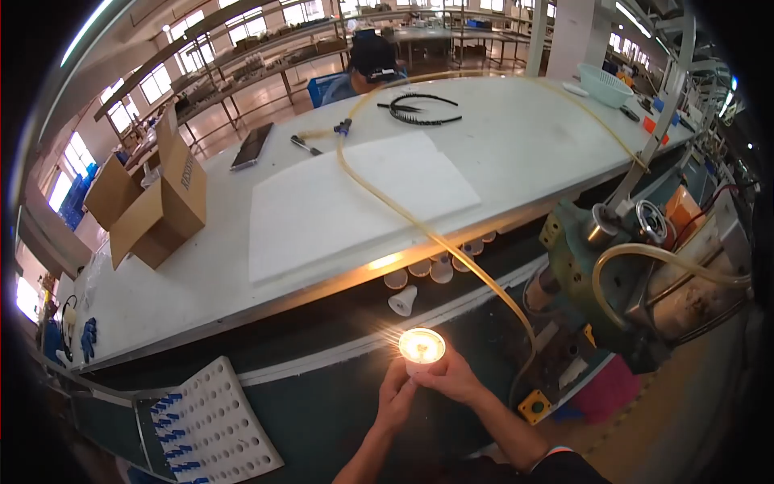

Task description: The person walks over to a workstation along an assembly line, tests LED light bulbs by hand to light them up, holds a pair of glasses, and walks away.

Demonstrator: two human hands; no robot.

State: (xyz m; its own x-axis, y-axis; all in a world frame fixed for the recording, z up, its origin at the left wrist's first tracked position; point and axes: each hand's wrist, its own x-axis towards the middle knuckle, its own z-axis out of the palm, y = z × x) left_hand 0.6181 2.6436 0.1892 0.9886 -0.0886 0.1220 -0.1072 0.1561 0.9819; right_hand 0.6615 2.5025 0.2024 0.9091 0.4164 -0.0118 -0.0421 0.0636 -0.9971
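A lit light bulb (pixel 422 347) glows in front of me, its bright round top facing up and its glare hiding detail. My left hand (pixel 395 395) holds it from the left and below, fingers closed against its lower body. From the right, my right hand (pixel 454 377) grips the same bulb, with the fingers around its side. The bulb's base is hidden by my hands. Just beyond lies a loose white bulb (pixel 402 301) on the green belt (pixel 339 403), and several more bulbs are partly under the table's edge.
A white table (pixel 218 274) carries a foam sheet (pixel 363 202), an open carton (pixel 165 202) and a yellow hose (pixel 403 211). To the right stands a green metal machine (pixel 580 258). A white perforated tray (pixel 222 419) with blue pieces sits lower left. Another person (pixel 371 64) is beyond the table.
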